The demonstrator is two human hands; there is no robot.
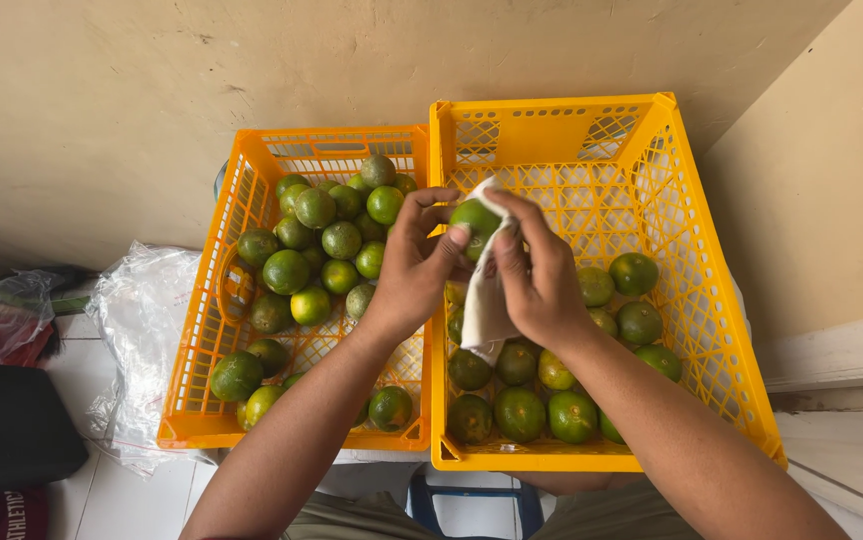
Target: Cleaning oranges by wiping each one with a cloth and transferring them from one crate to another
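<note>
Gripping a green lime, the left hand has its fingers curled shut around the fruit, up above the seam where the two crates meet. Right hand is closed on a white cloth, pressing it against the lime's right side, the cloth's tail hanging down between the wrists. Below, the left crate carries a heap of limes towards its far edge, a few loose near the front edge. The right crate has limes gathered along its near edge and right side. Crumpled clear plastic lies just beside the left crate.
</note>
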